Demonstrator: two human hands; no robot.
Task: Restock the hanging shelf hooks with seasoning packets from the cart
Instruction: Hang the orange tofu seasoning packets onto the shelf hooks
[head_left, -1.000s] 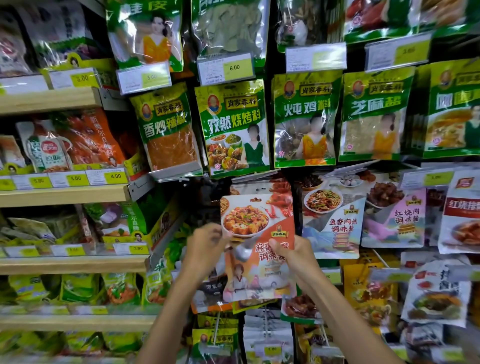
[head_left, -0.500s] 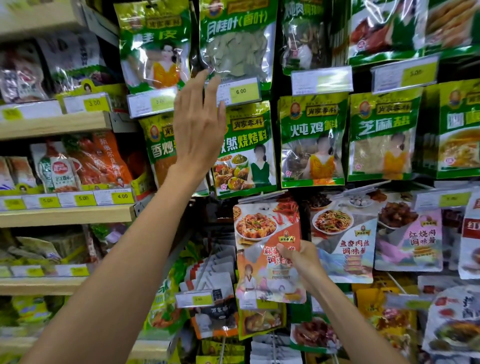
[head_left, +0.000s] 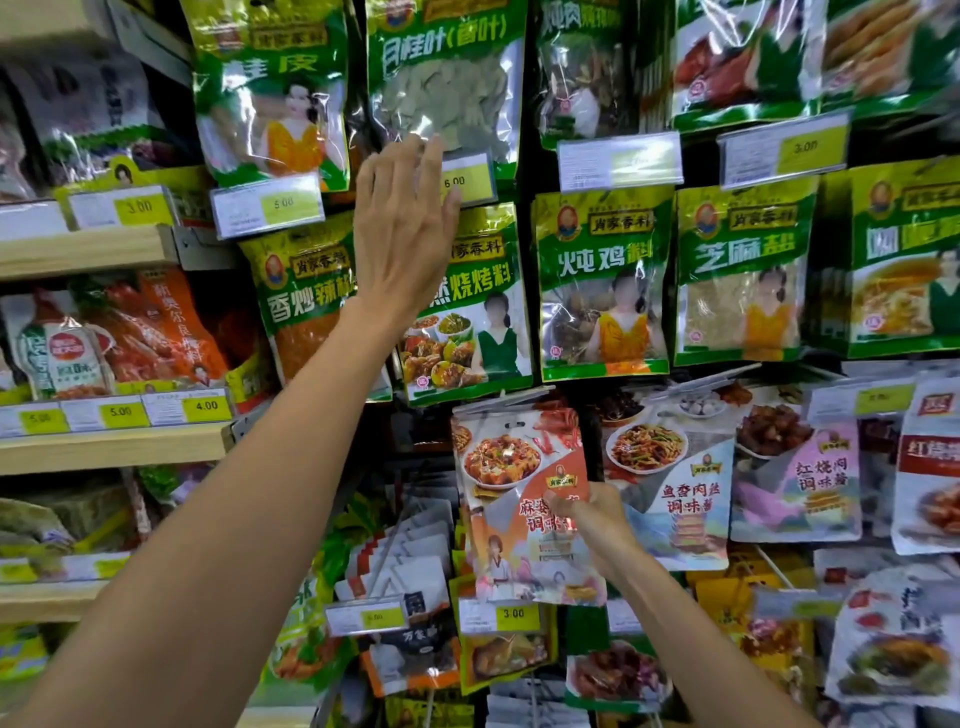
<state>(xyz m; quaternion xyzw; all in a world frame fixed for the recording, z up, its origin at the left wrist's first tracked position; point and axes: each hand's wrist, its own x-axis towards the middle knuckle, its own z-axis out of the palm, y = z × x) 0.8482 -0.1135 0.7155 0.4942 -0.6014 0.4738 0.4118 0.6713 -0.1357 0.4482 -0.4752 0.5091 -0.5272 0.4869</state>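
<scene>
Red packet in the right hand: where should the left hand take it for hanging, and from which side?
Pinch the red packet at its top left corner, from the left. It stands flat and near upright; the right hand holds its right edge at mid-height, so the left side is free. A grip beside the hang hole likely leaves it clear for a hook.

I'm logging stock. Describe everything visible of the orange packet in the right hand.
The orange packet is a flat, glossy plastic pouch, orange and white, printed with a saucy dish and red characters, with a hang slot near its top. Upright, slightly tilted, it is gripped at mid-height by the right hand.
</scene>
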